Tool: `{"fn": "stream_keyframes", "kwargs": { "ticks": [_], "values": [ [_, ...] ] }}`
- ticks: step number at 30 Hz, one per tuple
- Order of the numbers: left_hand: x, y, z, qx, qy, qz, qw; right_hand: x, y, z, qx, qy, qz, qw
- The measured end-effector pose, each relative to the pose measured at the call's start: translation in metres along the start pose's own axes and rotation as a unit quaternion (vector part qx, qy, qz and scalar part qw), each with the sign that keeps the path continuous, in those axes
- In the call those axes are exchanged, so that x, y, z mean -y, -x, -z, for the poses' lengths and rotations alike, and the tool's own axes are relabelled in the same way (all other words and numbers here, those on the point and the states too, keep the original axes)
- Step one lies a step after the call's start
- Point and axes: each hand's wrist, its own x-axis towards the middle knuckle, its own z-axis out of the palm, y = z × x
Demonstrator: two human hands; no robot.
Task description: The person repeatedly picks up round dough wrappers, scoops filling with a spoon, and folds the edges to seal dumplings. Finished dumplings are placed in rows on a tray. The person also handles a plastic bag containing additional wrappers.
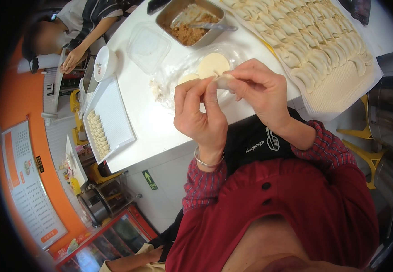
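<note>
Between both hands, above the white table, is a folded dumpling (224,82) with a pale wrapper. My left hand (201,110) pinches its left end with thumb and fingers; my right hand (259,90) pinches the right end. Behind them, round dumpling wrappers (213,64) lie on clear plastic film (169,76). A metal tub (213,38) beyond holds brown filling (191,35) and a utensil with a metal handle (213,26). At the upper right, rows of folded dumplings (305,37) cover a pale, textured mat (336,88).
A white tray (123,115) with small dumplings (98,132) stands at the table's left edge, beside a white bowl (105,64). A clear plastic lid (149,47) lies near the tub. Another person (91,27) is across at the upper left; another person's arm (135,260) shows at the bottom.
</note>
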Motion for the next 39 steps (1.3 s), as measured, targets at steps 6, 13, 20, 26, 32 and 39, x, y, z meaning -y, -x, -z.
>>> {"fn": "stream_keyframes", "kwargs": {
  "ticks": [6,13,20,26,32,39],
  "values": [
    [0.005,-0.002,0.002,0.060,0.079,0.059,0.993,0.003,-0.003,0.005,-0.004,-0.006,-0.011,1.000],
    [0.012,0.000,-0.002,0.033,0.037,-0.022,0.999,0.001,-0.002,0.008,0.017,-0.001,-0.026,1.000],
    [0.014,0.000,-0.003,0.006,-0.039,-0.107,0.993,0.000,-0.001,0.007,0.024,-0.006,-0.063,0.998],
    [0.016,0.003,-0.008,0.013,-0.031,-0.048,0.998,0.003,-0.001,0.007,0.036,-0.050,-0.104,0.993],
    [0.019,0.000,-0.003,0.071,-0.018,-0.041,0.996,0.009,-0.003,0.008,0.060,-0.049,-0.113,0.990],
    [0.025,0.001,-0.007,0.047,-0.011,-0.093,0.994,0.010,-0.002,0.006,0.080,-0.057,-0.136,0.986]
  ]
}}
